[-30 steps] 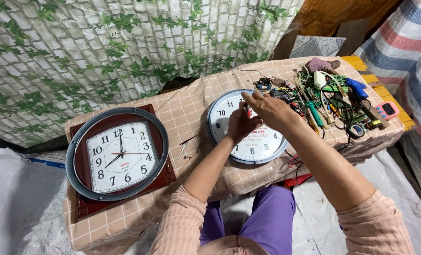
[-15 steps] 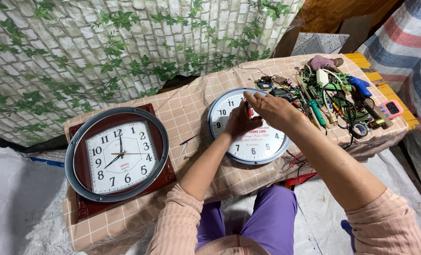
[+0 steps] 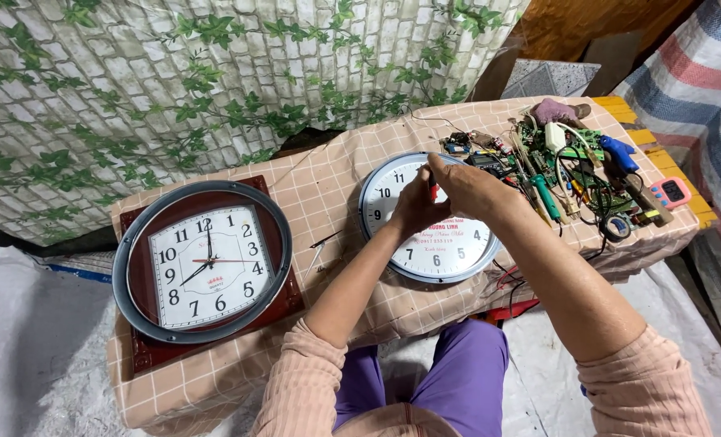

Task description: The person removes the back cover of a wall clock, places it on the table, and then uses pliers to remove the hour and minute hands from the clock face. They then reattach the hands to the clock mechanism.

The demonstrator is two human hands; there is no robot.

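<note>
Both hands over round silver-rimmed clock point(image 3: 433, 231) lying face-up on tabletop point(image 3: 328, 182), checked cloth. Left hand point(image 3: 415, 206) and right hand point(image 3: 467, 188) meet above clock's centre, fingers pinched together on small red-tipped tool point(image 3: 432, 192). Work looks mid-way: clock face in place, hands of clock hidden under grip, cannot tell if fitted. Second clock point(image 3: 203, 259), dark red frame, well apart to left, untouched. Loose tools and wires point(image 3: 575, 174) just right of clock.
</note>
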